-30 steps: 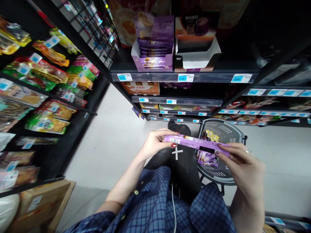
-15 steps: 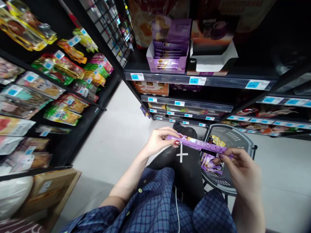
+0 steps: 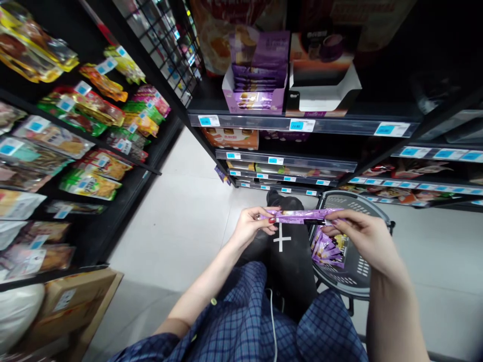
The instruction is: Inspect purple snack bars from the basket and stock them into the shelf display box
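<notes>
Your left hand (image 3: 253, 223) pinches one end of a slim purple packet (image 3: 296, 216) between thumb and fingers; your right hand (image 3: 358, 231) pinches the other, holding it stretched above your legs (image 3: 292, 266). Fingers cover part of both ends, and its print is too small to read. Your right hand partly hides a yellow packet (image 3: 341, 243) in the grey basket (image 3: 350, 279). Pale floor (image 3: 188, 196) lies open left of your legs.

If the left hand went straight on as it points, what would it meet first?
Past the long, shiny purple packet the left hand pinches, probably the right hand, though depth is unclear.
</notes>
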Demonstrator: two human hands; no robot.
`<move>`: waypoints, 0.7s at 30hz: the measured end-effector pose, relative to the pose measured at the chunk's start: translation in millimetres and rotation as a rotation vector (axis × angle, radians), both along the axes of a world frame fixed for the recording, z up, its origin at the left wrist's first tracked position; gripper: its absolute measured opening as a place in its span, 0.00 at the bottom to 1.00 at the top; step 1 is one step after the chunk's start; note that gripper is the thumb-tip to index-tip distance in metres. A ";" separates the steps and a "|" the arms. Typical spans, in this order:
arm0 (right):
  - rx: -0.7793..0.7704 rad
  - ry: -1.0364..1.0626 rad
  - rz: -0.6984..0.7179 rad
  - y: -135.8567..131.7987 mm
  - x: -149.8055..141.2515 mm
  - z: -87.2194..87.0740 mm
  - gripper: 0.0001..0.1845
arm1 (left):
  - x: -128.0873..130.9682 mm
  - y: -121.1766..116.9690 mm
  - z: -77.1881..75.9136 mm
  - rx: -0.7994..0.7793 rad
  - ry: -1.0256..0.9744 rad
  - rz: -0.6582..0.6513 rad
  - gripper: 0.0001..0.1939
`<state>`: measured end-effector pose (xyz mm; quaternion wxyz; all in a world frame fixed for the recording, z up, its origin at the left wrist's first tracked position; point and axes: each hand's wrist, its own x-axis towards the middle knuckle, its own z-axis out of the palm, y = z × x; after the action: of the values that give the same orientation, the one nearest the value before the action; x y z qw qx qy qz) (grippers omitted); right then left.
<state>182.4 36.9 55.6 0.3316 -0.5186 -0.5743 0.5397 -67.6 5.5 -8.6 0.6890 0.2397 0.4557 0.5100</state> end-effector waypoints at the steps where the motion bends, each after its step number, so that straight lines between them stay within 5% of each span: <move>1: -0.029 0.030 0.009 0.9 1.0 -2.7 0.09 | -2.7 -0.1 0.7 0.008 0.005 -0.013 0.09; 9: -0.054 0.188 -0.143 -3.2 -8.7 -8.9 0.10 | -14.7 1.1 18.1 0.168 0.100 -0.147 0.07; 14: 0.071 -0.032 -0.410 -8.6 -35.3 -8.1 0.17 | -0.4 2.0 28.9 0.166 0.311 0.037 0.14; 21: 0.039 0.061 -0.440 -12.6 -39.4 -20.0 0.21 | 2.4 6.0 28.9 0.200 0.313 0.093 0.16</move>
<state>143.0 24.4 35.7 0.4684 -0.6083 -0.4476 0.4584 -65.2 11.5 20.4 0.5581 0.3624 0.5149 0.5405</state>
